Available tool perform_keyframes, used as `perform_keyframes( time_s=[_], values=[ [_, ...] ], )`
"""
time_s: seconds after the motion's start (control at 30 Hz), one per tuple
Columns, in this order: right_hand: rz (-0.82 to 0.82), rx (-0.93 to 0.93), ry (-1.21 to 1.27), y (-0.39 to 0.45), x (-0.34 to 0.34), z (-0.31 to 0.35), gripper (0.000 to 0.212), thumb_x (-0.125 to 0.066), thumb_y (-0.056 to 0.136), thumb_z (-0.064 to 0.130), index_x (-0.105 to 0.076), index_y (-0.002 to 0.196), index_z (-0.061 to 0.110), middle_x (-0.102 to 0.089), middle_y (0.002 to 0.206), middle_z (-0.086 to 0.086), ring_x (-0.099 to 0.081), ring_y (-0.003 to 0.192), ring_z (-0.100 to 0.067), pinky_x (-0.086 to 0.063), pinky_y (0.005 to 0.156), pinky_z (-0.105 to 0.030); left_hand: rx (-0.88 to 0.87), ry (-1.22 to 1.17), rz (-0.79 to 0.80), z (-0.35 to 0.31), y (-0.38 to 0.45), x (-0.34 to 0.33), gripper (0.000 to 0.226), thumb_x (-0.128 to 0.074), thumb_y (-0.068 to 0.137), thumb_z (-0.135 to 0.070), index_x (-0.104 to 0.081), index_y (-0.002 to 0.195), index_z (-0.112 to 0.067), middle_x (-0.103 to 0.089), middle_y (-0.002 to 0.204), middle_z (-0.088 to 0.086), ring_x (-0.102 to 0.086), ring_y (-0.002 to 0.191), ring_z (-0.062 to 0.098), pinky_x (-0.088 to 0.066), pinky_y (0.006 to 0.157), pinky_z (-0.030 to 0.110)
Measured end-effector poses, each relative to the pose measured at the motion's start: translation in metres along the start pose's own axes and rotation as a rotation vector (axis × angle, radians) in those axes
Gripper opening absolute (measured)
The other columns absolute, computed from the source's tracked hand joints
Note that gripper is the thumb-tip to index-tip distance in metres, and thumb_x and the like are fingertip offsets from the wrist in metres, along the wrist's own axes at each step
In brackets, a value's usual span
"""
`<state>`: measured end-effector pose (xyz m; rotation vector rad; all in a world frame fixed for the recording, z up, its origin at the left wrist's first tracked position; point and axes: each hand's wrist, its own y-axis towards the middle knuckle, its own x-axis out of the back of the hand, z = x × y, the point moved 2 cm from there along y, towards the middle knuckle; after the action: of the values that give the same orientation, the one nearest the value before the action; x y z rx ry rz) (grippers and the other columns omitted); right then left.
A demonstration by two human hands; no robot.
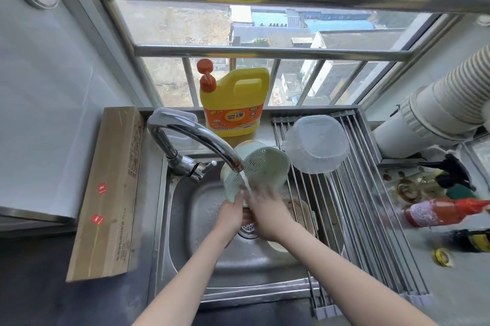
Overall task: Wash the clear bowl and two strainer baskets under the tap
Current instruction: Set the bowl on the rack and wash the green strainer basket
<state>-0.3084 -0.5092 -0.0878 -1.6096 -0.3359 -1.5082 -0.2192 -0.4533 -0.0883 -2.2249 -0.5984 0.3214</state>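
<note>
Your two hands meet over the sink (185, 251), above the drain strainer (248, 227): your left hand (232, 215) grips the lower rim of the pale green strainer basket (261, 169), and your right hand (266, 213) lies against that same edge with fingers spread, blurred, so you cannot tell whether it is clasping. The basket is tilted with its perforated base facing you, and water from the tap (191, 137) runs onto it. Behind your right wrist a second, beige strainer basket (302, 215) lies in the sink's right side, partly under the roll-up drying rack (366, 203). On that rack, further back, the clear bowl (316, 144) sits upside down, just beside the green basket. To the left, a long cardboard box (111, 193) lies along the dark table (34, 286). To the right, a red sauce bottle (440, 211) lies on its side on the cluttered table. At the back ledge stands a yellow detergent jug (232, 103) with an orange pump, before the barred window (265, 31). A ribbed duct (445, 103) crosses at far right.
</note>
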Motion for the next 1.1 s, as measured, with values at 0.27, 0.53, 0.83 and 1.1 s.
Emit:
perform_keyframes(
  time_s=[0.27, 0.53, 0.83, 1.1],
  values=[
    [-0.011, -0.113, -0.22, 0.0, 0.008, -0.003, 0.078, -0.05, 0.089, 0.029, -0.006, 0.151, 0.009, -0.004, 0.158, -0.017, 0.006, 0.146, -0.033, 0.024, 0.108, -0.054, 0.045, -0.053, 0.024, 0.004, 0.005, -0.001, 0.034, -0.037, 0.101, -0.031, -0.054, 0.11, -0.003, -0.065, 0.098, 0.018, -0.069, 0.069, 0.017, -0.058, 0.063, 0.024],
    [-0.165, -0.199, -0.221, 0.003, 0.001, -0.012, 0.059, -0.025, 0.095, 0.022, -0.012, 0.151, 0.008, -0.011, 0.158, -0.014, 0.008, 0.145, -0.028, 0.025, 0.108, -0.046, 0.069, -0.094, 0.037, 0.008, 0.006, -0.004, 0.04, -0.037, 0.101, -0.026, -0.053, 0.121, 0.006, -0.065, 0.104, 0.023, -0.065, 0.094, 0.029, -0.053, 0.079, 0.027],
    [-0.201, 0.03, -0.228, 0.001, 0.006, -0.004, 0.034, -0.04, 0.076, 0.014, -0.073, 0.077, 0.013, -0.073, 0.075, -0.008, -0.071, 0.078, -0.025, -0.053, 0.074, -0.028, 0.303, -0.241, 0.143, 0.001, 0.004, -0.005, 0.056, -0.041, 0.095, -0.052, -0.06, 0.103, 0.0, -0.065, 0.095, 0.021, -0.064, 0.081, 0.03, -0.054, 0.075, 0.042],
    [-0.259, -0.189, -0.136, -0.006, 0.018, -0.007, 0.04, -0.072, 0.062, 0.011, -0.069, 0.1, 0.0, -0.071, 0.101, -0.013, -0.064, 0.106, -0.031, -0.028, 0.099, -0.043, 0.275, -0.381, 0.114, -0.029, 0.012, -0.038, 0.025, -0.058, 0.092, -0.033, -0.059, 0.093, -0.007, -0.063, 0.083, 0.014, -0.061, 0.07, 0.023, -0.054, 0.043, 0.025]
  ],
)
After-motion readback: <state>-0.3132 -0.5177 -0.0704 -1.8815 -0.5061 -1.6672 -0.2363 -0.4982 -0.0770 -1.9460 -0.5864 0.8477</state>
